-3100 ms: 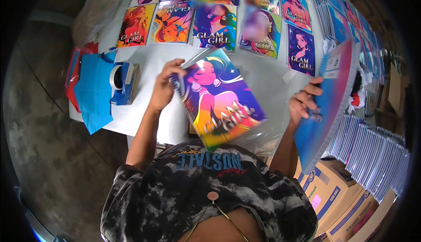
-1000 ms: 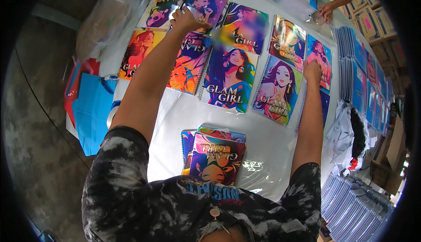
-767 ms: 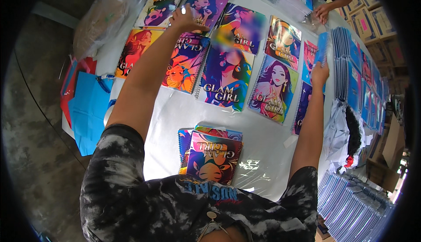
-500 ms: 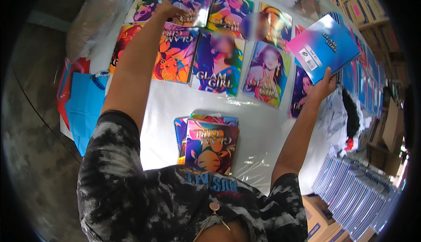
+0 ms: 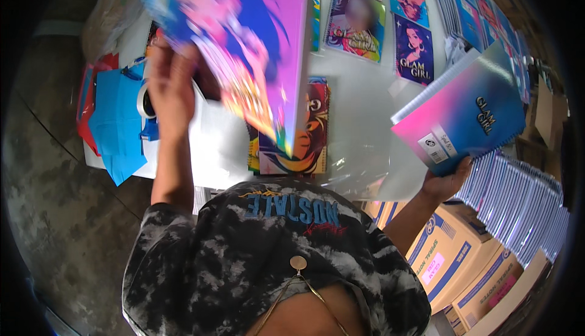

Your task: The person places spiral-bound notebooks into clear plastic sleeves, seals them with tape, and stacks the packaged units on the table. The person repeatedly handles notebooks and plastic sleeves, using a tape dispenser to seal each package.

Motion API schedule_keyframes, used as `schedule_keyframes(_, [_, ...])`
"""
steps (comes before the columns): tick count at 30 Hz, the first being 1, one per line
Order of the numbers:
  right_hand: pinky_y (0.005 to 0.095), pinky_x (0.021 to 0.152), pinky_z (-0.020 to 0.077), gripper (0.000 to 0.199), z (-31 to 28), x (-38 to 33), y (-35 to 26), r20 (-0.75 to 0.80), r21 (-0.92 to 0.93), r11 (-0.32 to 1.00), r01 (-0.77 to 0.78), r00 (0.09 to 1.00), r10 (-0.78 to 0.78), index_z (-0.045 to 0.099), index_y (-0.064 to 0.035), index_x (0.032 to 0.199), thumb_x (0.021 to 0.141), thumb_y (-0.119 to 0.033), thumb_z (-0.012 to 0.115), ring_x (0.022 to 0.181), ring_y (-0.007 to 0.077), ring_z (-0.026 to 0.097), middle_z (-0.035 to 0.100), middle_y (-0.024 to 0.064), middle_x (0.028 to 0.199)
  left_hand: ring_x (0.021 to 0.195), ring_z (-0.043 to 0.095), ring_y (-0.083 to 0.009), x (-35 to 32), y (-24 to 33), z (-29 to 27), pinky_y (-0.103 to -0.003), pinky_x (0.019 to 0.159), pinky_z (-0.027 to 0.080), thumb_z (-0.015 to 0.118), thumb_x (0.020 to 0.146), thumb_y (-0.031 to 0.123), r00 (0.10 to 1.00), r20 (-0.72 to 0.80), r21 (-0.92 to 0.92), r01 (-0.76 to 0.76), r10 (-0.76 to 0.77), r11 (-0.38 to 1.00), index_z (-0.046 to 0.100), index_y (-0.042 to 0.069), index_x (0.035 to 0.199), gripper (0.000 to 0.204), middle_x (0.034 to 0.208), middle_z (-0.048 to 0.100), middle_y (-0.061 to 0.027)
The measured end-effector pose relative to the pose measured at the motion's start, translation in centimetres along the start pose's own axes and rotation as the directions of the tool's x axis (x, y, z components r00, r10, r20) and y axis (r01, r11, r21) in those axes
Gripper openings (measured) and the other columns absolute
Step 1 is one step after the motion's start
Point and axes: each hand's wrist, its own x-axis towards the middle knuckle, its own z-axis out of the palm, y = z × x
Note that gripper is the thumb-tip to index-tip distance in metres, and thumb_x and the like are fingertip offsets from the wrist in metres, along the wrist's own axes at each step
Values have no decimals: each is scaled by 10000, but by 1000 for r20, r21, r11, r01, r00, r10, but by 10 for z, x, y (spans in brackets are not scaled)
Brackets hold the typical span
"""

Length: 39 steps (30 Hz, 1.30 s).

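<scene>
My left hand (image 5: 172, 83) is closed on the edge of a spiral notebook (image 5: 277, 37) with a purple and blue illustrated cover. Raised above the table and blurred by motion, this notebook hides part of what lies beneath. My right hand (image 5: 448, 180) grips the lower edge of another spiral notebook (image 5: 466, 113), its blue and pink back cover facing up, out at the right edge of the table. Between the hands, close to my body, sits a small stack of notebooks (image 5: 304, 138), partly covered by the left one.
More illustrated notebooks (image 5: 356, 25) lie in rows on the white table (image 5: 359, 123). A blue tape dispenser (image 5: 148, 120) and a blue sheet (image 5: 117, 126) are at the left. Stacked notebooks (image 5: 515, 205) and cardboard boxes (image 5: 448, 254) stand at the right.
My left hand has come back from the far row, with an illustrated notebook now raised in it. My right hand has moved nearer with its notebook. The view has tilted toward my body.
</scene>
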Motion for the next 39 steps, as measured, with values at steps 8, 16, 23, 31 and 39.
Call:
schedule_keyframes(8, [249, 750, 425, 258, 51, -87, 86, 134, -178, 845, -504, 839, 528, 533, 4, 1130, 898, -108, 516, 842, 86, 509, 564, 7, 975, 1053, 519, -335, -138, -114, -18, -383, 906, 421, 567, 852, 454, 843, -28, 606, 441, -537, 662, 330, -107, 1280, 744, 1208, 419, -299])
schedule_keyframes(16, [342, 803, 480, 636, 53, -94, 171, 221, -775, 573, -266, 736, 640, 426, 127, 1204, 770, -261, 682, 987, 285, 591, 577, 237, 1087, 1177, 396, -401, -141, -111, 1, -403, 1019, 320, 503, 809, 628, 780, 34, 611, 479, -625, 631, 247, -129, 1316, 947, 1214, 368, -314])
schedule_keyframes(23, [305, 711, 496, 411, 67, -90, 162, 181, -665, 608, -433, 696, 694, 573, 63, 1017, 772, -243, 695, 798, 170, 610, 643, 135, 924, 900, 614, -335, -130, -101, 18, -403, 842, 481, 691, 744, 456, 709, 54, 313, 656, -703, 687, 489, -107, 1124, 708, 1002, 594, -266])
schedule_keyframes(31, [305, 677, 468, 335, 47, -92, 163, 154, -814, 535, -228, 802, 577, 610, 43, 940, 818, -267, 634, 722, 146, 586, 650, 120, 835, 1104, 490, -399, -127, -118, 12, -432, 914, 426, 686, 731, 459, 770, 80, 830, 300, -633, 470, 399, -96, 1234, 802, 1184, 491, -276])
schedule_keyframes(39, [298, 637, 444, 309, 35, -95, 150, 110, -859, 493, -139, 890, 443, 606, 45, 959, 838, -240, 609, 661, 139, 545, 620, 92, 745, 1007, 523, -398, 67, -122, -27, -469, 862, 435, 650, 768, 389, 985, 83, 874, -146, 152, 464, 388, 23, 1285, 686, 1081, 550, -235])
